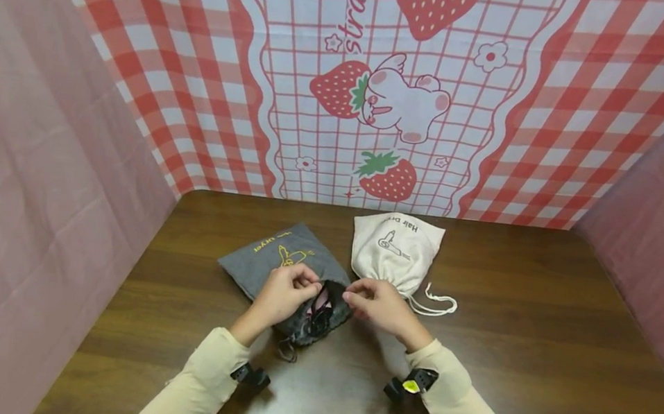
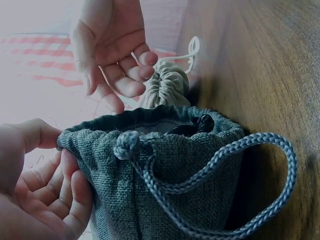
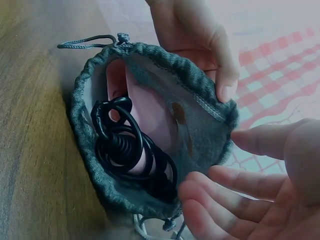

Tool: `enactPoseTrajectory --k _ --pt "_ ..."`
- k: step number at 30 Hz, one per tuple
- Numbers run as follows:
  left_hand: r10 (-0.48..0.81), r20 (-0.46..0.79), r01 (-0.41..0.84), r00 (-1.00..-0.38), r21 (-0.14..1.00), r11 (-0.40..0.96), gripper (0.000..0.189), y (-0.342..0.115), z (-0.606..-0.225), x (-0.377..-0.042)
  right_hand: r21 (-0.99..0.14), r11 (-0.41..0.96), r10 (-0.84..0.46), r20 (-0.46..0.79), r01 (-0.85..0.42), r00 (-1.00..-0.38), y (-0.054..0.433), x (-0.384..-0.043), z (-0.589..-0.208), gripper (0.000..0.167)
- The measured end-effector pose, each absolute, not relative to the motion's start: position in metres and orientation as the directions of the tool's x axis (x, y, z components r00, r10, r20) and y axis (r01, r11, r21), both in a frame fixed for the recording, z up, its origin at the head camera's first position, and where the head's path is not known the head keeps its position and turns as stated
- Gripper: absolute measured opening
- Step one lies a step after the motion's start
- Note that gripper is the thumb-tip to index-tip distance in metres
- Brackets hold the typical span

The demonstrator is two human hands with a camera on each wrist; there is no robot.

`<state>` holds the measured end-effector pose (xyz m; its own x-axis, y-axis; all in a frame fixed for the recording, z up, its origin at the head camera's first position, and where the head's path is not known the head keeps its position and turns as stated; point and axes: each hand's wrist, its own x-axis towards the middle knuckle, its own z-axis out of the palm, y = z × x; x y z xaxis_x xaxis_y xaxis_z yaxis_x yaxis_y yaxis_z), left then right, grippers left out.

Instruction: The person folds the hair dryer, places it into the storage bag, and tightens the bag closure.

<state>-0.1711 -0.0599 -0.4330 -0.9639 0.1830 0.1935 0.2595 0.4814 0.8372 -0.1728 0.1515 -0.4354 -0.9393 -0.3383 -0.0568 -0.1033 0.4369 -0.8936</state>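
Note:
A grey drawstring bag point(image 1: 255, 263) with yellow hair dryer print lies on the table, its mouth held wide. Inside, the right wrist view shows a pink hair dryer point(image 3: 150, 110) with a black coiled cord point(image 3: 122, 147). My left hand point(image 1: 285, 293) pinches the bag's rim between thumb and fingers, seen closely in the left wrist view. Beside the opposite part of the rim is my right hand point(image 1: 382, 306). Its fingers point(image 2: 127, 82) are loosely bent, with nothing between them and the thumb. A grey cord loop point(image 2: 270, 142) hangs from the bag's mouth.
Behind my right hand lies a white drawstring bag point(image 1: 396, 247), gathered at its neck, with its white cord point(image 1: 434, 311) trailing right. The brown wooden table point(image 1: 528, 345) meets a strawberry-print cloth point(image 1: 368, 170) at the back and pink cloth at both sides.

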Motion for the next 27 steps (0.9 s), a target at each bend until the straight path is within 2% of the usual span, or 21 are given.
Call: enactPoseTrajectory --k 2,5,9,12,15,18,27 --pt "0.180 0.194 0.259 -0.964 0.838 0.481 0.006 -0.060 -0.433 -0.171 -0.880 0.454 -0.329 -0.016 -0.143 -0.944 0.150 -0.173 -0.436 0.020" --pt "0.179 0.192 0.256 -0.965 0.838 0.482 0.006 -0.059 -0.433 -0.171 -0.822 0.503 -0.342 0.095 -0.268 -0.935 0.146 -0.173 -0.437 0.023" --pt "0.182 0.184 0.251 -0.966 0.838 0.485 0.006 -0.060 -0.434 -0.171 -0.710 0.577 -0.338 0.243 -0.404 -0.909 0.140 -0.170 -0.436 0.030" --pt "0.192 0.184 0.257 -0.964 0.831 0.493 0.006 -0.060 -0.434 -0.171 -0.612 0.643 -0.346 0.304 -0.461 -0.887 0.137 -0.170 -0.434 0.041" --pt "0.202 0.203 0.279 -0.958 0.819 0.501 0.006 -0.060 -0.434 -0.171 -0.499 0.679 -0.417 0.341 -0.538 -0.842 0.132 -0.171 -0.430 0.048" --pt "0.201 0.214 0.288 -0.956 0.815 0.502 0.006 -0.060 -0.433 -0.170 -0.412 0.685 -0.476 0.371 -0.601 -0.797 0.126 -0.174 -0.429 0.043" --pt "0.208 0.217 0.296 -0.954 0.806 0.513 0.005 -0.059 -0.432 -0.169 -0.293 0.688 -0.480 0.503 -0.664 -0.719 0.116 -0.180 -0.431 0.020"
